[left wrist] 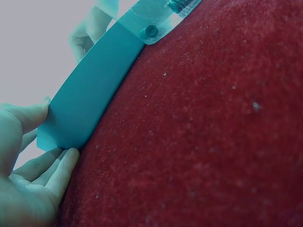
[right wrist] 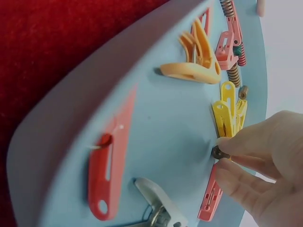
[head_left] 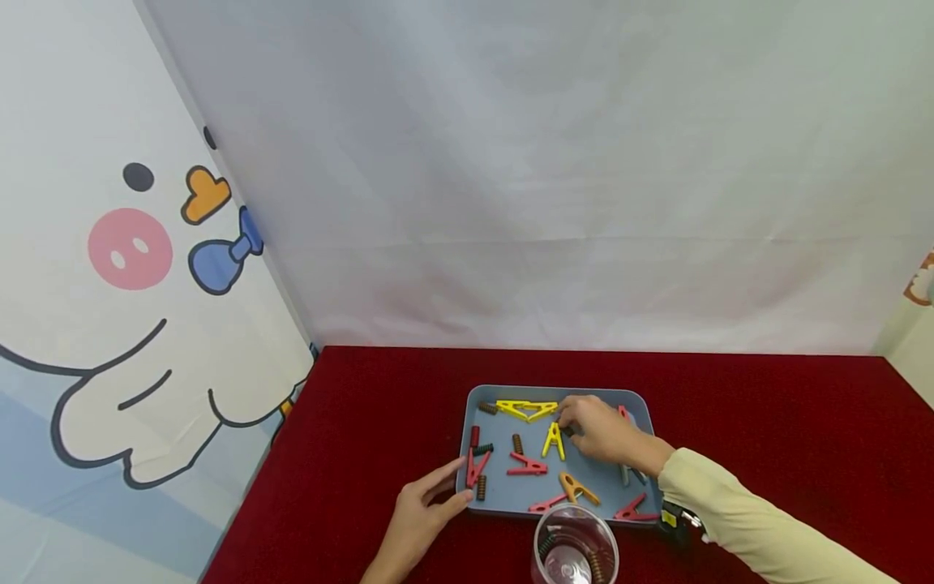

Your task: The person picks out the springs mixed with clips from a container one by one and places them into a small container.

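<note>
In the head view, a grey-blue tray (head_left: 503,504) holds plastic clips and small coil springs. My right hand (head_left: 600,430) reaches into its right half and pinches a dark spring (right wrist: 220,152) between thumb and fingers, next to a yellow clip (right wrist: 225,113). Most of that spring is hidden by the fingertips. My left hand (head_left: 419,511) rests against the tray's near left corner, its fingers fairly straight on the outside wall. A clear plastic cup (head_left: 543,560) with a few springs inside stands at the tray's near side.
Red clips (head_left: 527,465), an orange clip (head_left: 576,489) and brown springs (head_left: 517,444) lie spread over the tray. A grey clip (right wrist: 158,208) shows in the right wrist view. Red cloth (head_left: 379,422) covers the table, with a white curtain (head_left: 547,203) behind.
</note>
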